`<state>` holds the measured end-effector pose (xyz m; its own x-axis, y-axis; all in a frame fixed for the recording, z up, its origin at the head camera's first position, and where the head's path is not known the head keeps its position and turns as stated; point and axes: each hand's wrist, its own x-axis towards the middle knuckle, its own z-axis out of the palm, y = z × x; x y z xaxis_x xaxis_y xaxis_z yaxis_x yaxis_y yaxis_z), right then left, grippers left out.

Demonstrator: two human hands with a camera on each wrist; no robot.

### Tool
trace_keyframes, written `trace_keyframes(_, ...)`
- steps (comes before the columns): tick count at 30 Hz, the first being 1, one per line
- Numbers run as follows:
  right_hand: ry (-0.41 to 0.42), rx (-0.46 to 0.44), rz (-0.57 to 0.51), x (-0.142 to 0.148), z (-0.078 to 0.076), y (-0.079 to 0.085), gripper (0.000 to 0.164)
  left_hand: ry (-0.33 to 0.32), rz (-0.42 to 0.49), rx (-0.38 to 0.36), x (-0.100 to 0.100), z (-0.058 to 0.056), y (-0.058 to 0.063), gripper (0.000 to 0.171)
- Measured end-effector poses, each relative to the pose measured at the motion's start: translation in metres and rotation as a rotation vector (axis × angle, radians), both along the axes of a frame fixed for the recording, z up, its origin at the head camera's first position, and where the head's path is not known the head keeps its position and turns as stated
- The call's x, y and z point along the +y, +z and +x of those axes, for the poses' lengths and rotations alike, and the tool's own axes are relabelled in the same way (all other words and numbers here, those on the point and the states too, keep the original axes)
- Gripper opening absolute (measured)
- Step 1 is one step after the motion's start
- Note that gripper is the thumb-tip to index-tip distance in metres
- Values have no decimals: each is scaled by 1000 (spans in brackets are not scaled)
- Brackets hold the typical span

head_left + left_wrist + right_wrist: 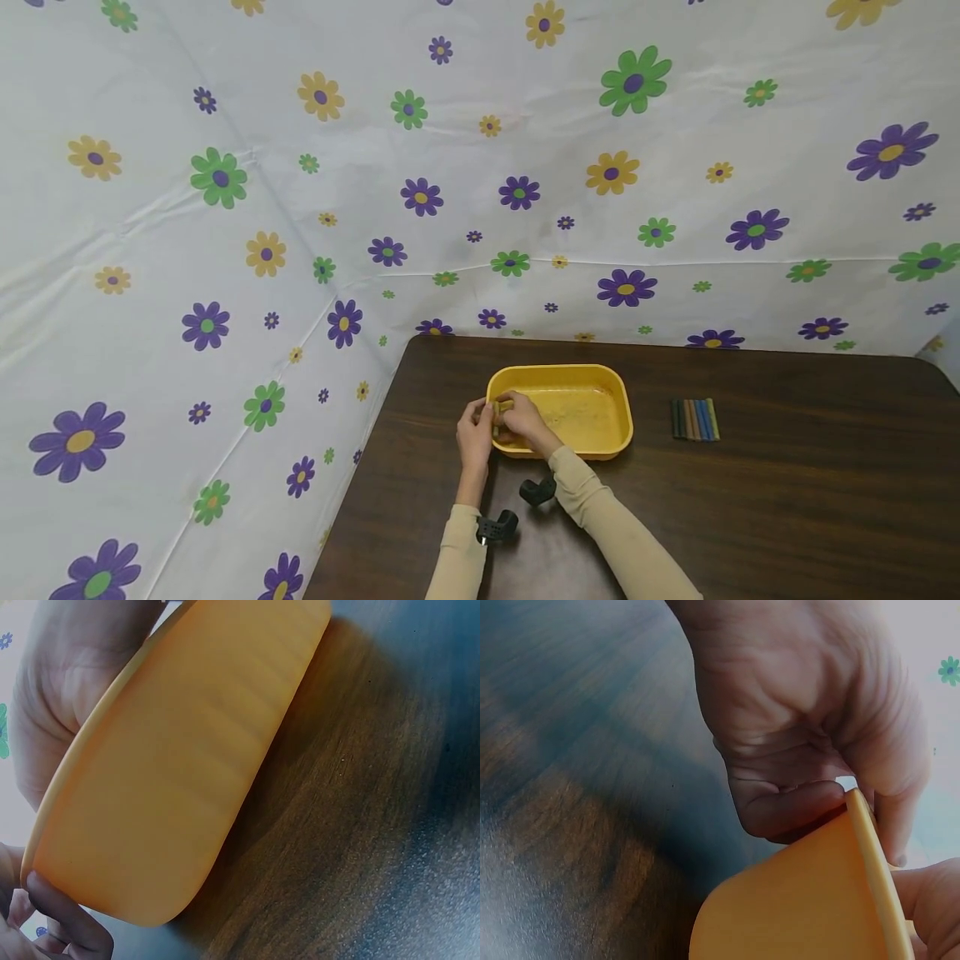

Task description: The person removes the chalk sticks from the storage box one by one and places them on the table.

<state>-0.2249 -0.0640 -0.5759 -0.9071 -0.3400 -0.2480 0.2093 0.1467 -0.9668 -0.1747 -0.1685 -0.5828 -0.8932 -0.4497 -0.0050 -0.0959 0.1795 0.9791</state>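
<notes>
At the left end of a yellow plastic tub (626, 417), both hands come together. My right hand (522, 417) reaches over the near rim with curled fingers and pinches what looks like a short yellow stick (506, 406). Fingers of my left hand (474, 435) meet it from the left, just at the tub's rim, and seem to pinch its other end. In the left wrist view, a curled left finger (71, 919) overlaps the tub corner. Curled right fingers (787, 814) show beside the rim in the right wrist view, where the stick itself is hidden.
Right of the tub, several thin coloured sticks (696, 419) in dark, brown, blue and yellow-green tones lie side by side on the dark wooden table (810, 483). A flower-printed white sheet (525, 125) hangs behind and to the left. Black wrist devices (498, 527) sit near the sleeves.
</notes>
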Motion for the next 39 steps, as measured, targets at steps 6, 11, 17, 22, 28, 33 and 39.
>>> trace_keyframes(6,29,9,13,9,-3,5,49,5,6,-1,1,0,0,26)
trace_keyframes(11,22,-2,21,16,-4,13,49,24,19,-14,0,-1,-2,25)
trace_keyframes(17,32,-10,4,29,-6,18,48,18,7,-19,0,0,-4,27)
trace_keyframes(22,15,-17,6,48,-9,23,48,15,10,-25,0,0,-3,27)
trace_keyframes(28,2,-3,19,77,-16,29,49,25,5,-13,0,-1,-3,27)
trace_keyframes(33,-8,-6,1,103,-19,34,52,19,11,-2,1,1,-1,28)
trace_keyframes(39,-30,-17,6,132,-19,43,53,9,12,4,1,2,-2,29)
